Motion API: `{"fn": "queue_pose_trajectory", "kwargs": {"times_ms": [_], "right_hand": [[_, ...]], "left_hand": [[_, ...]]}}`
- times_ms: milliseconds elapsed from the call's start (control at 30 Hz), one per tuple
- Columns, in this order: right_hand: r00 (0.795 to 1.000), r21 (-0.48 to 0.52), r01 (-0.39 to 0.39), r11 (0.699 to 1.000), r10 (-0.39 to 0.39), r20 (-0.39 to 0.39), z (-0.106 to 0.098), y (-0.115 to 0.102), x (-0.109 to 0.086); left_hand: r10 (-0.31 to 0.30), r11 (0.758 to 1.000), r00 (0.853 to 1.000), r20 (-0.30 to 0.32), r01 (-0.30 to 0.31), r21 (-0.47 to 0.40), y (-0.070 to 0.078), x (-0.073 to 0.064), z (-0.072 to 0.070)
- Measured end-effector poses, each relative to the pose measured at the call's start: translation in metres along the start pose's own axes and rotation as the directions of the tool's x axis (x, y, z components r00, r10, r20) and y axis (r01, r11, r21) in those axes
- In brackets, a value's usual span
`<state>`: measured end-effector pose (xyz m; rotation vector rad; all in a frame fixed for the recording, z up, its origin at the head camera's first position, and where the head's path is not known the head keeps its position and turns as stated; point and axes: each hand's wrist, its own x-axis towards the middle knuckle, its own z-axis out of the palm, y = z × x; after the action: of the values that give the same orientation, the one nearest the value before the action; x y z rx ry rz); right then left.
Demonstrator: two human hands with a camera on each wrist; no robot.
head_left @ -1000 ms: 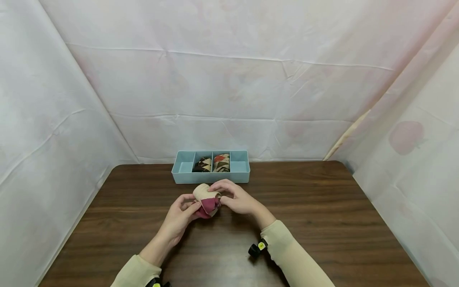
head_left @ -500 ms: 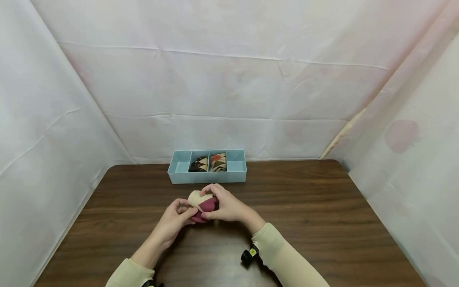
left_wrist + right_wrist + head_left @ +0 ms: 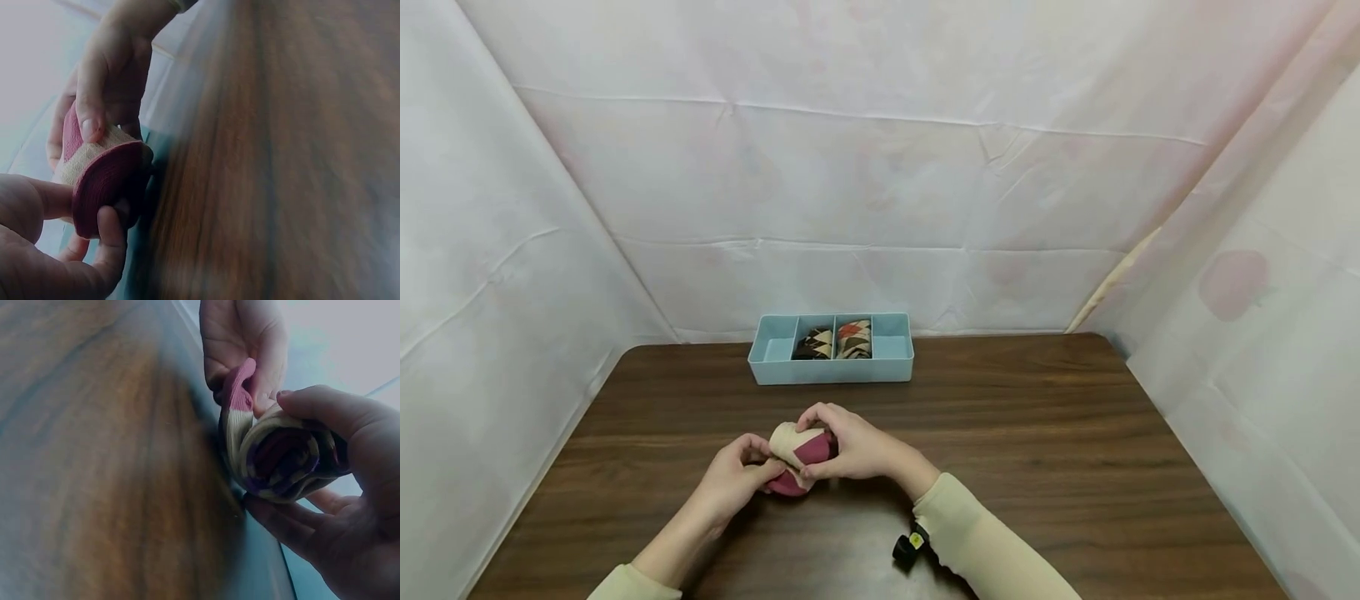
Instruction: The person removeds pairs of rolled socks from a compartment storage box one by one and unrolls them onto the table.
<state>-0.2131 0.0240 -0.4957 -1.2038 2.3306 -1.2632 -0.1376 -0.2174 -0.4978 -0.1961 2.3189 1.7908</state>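
Observation:
A rolled sock (image 3: 788, 442), cream and maroon, is held between both hands over the near-middle of the table. My left hand (image 3: 728, 482) pinches a loose maroon end at its lower left. Around the body of the roll curl the thumb and fingers of my right hand (image 3: 861, 447). The right wrist view shows the spiral end of the rolled sock (image 3: 281, 459), with a pink and cream flap lifted off the roll toward the left hand (image 3: 244, 344). In the left wrist view a maroon ribbed face of the sock (image 3: 103, 181) shows beside the fingers.
Beyond the hands, at the table's back edge, stands a light blue divided box (image 3: 831, 372). Its two middle compartments hold a dark patterned rolled sock (image 3: 815, 343) and an argyle one (image 3: 854, 340). Pale curtains (image 3: 865, 167) surround the brown wooden table (image 3: 1037, 433).
Both hands have moved nearer and to the left with the sock, away from the box. The right hand has shifted its grip around the roll, and the maroon end is drawn out lower left.

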Motion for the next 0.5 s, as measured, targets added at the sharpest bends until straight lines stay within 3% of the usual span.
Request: {"fn": "queue_pose_trajectory", "kwargs": {"times_ms": [167, 333, 500], "right_hand": [[1.000, -0.020, 0.000, 1.000, 0.001, 0.026, 0.006, -0.005, 0.001], [0.998, -0.011, -0.003, 1.000, 0.003, 0.070, 0.010, -0.011, 0.000], [0.997, -0.040, -0.005, 0.999, 0.008, 0.077, 0.012, -0.015, 0.002]], "left_hand": [[0.023, 0.996, 1.000, -0.019, -0.021, 0.091, 0.000, -0.014, -0.006], [0.022, 0.990, 1.000, 0.014, -0.024, 0.140, -0.003, -0.028, -0.013], [0.044, 0.965, 0.999, 0.025, -0.049, 0.257, -0.002, -0.038, -0.019]]}}
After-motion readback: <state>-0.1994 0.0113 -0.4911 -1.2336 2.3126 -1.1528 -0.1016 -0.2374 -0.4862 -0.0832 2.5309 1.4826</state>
